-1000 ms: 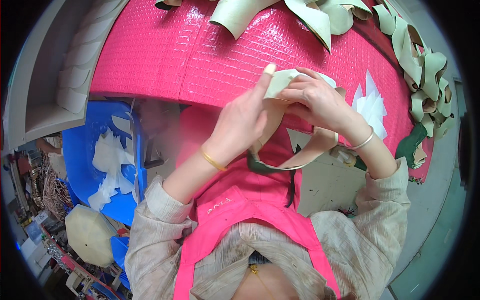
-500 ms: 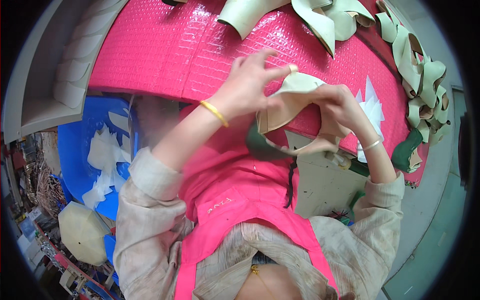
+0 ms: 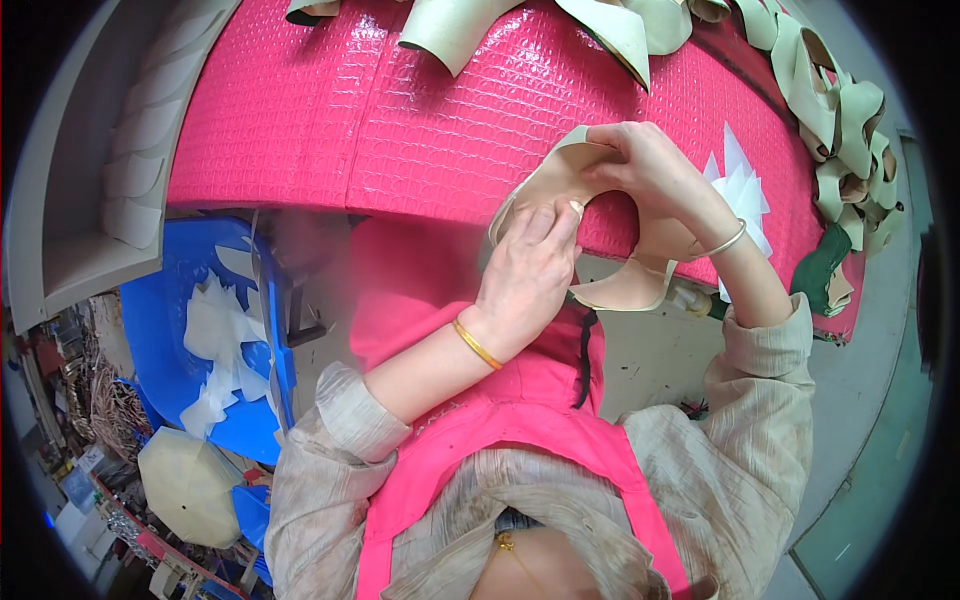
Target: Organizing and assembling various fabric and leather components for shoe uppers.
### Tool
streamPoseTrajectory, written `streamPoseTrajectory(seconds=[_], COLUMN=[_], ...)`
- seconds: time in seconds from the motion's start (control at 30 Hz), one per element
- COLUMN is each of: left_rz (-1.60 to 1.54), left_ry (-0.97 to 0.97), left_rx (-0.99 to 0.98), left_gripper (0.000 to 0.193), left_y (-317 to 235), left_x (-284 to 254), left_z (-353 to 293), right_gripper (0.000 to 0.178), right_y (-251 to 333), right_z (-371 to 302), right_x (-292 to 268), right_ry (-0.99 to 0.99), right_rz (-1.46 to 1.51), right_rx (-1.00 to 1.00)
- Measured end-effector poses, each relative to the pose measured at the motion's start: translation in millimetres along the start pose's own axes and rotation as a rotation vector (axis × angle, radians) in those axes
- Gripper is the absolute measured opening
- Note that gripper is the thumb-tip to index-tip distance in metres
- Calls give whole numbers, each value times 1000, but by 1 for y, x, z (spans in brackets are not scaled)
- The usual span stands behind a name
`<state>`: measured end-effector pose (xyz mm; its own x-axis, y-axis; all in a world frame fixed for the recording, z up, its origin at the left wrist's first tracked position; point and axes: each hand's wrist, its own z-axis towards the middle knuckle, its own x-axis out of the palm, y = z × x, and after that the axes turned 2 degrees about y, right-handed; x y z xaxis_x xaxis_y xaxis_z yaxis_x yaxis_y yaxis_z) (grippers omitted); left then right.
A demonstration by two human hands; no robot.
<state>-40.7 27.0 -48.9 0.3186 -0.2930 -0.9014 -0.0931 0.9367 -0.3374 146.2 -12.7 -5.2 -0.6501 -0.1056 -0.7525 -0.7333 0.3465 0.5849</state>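
A beige curved shoe-upper piece (image 3: 545, 190) is held over the near edge of the pink padded table (image 3: 400, 130). My right hand (image 3: 650, 165) grips its top edge with the fingers pinched. My left hand (image 3: 525, 275) presses flat against the piece's left side, fingers closed on it. A lower strip of the same beige piece (image 3: 625, 295) curls below my right wrist. Both wrists wear thin bangles.
Several beige cut shoe pieces (image 3: 840, 110) lie along the table's far and right edges. White paper scraps (image 3: 745, 190) lie by my right wrist. A blue bin (image 3: 220, 330) with white scraps stands at lower left, a grey shelf (image 3: 90, 200) beyond it.
My left hand has come down from the top of the beige piece to its left side. The piece has turned and opened out, and my right hand now holds its top edge.
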Motion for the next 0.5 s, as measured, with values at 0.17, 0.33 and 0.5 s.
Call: streamPoseTrajectory(seconds=[0.17, 0.33, 0.5], left_rz=[24, 191, 101], left_ry=[27, -27, -74], left_rx=[-1, 38, 45], left_gripper=[42, 43, 43], left_y=[-1, 0, 7], left_x=[4, 7, 16], left_z=[4, 9, 6], right_gripper=[22, 18, 15], right_y=[-2, 12, 3], right_z=[-7, -13, -11], right_x=[1, -1, -2], right_ry=[-47, -93, -71], right_rz=[-65, -291, -325], right_rx=[-32, -33, 19])
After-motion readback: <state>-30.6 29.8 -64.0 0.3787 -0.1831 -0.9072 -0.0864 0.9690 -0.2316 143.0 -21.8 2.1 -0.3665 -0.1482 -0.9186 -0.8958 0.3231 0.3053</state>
